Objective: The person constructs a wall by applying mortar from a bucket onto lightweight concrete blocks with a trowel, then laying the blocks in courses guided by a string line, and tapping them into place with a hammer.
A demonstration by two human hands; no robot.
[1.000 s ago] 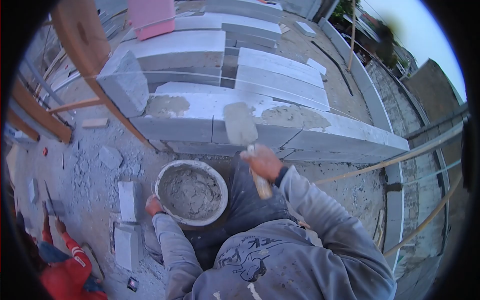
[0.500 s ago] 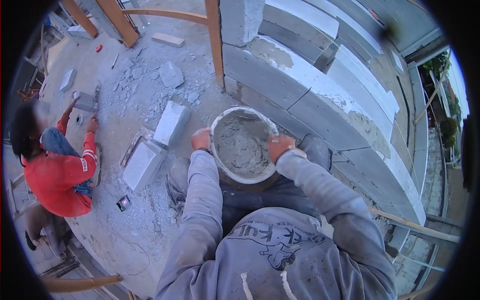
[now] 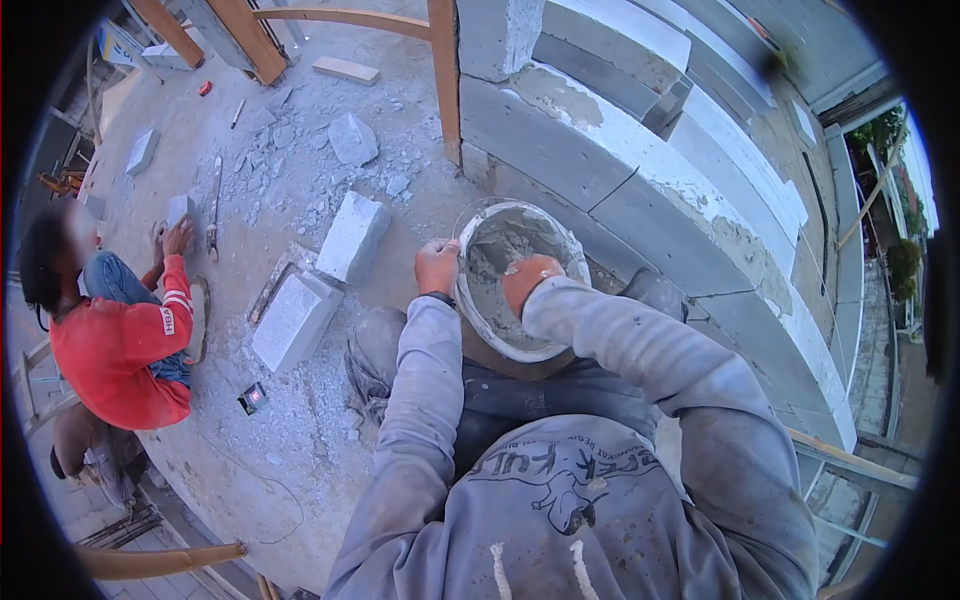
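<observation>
Between my knees sits a round bucket (image 3: 574, 250) with a pale, mortar-smeared rim. Wet grey mortar (image 3: 487, 268) lies inside it. My left hand (image 3: 437, 267) is closed on the left side of the rim. My right hand (image 3: 527, 282) reaches into the bucket over the mortar, its fingers curled; whatever it may hold is hidden. Left of the bucket, two light blocks, an upright block (image 3: 353, 237) and a tilted block (image 3: 296, 320), rest on the dusty floor.
A block wall (image 3: 660, 235) curves along my right. At the left, a co-worker in a red top (image 3: 125, 345) crouches with hands at a small block (image 3: 180, 207); a long-handled tool (image 3: 215, 205) lies nearby. Rubble (image 3: 352, 140) covers the floor ahead. A wooden post (image 3: 445, 90) stands by the wall.
My right hand has left the bucket's right rim and moved inside over the mortar. My left hand stays on the rim. The co-worker's hands have come closer together at the small block.
</observation>
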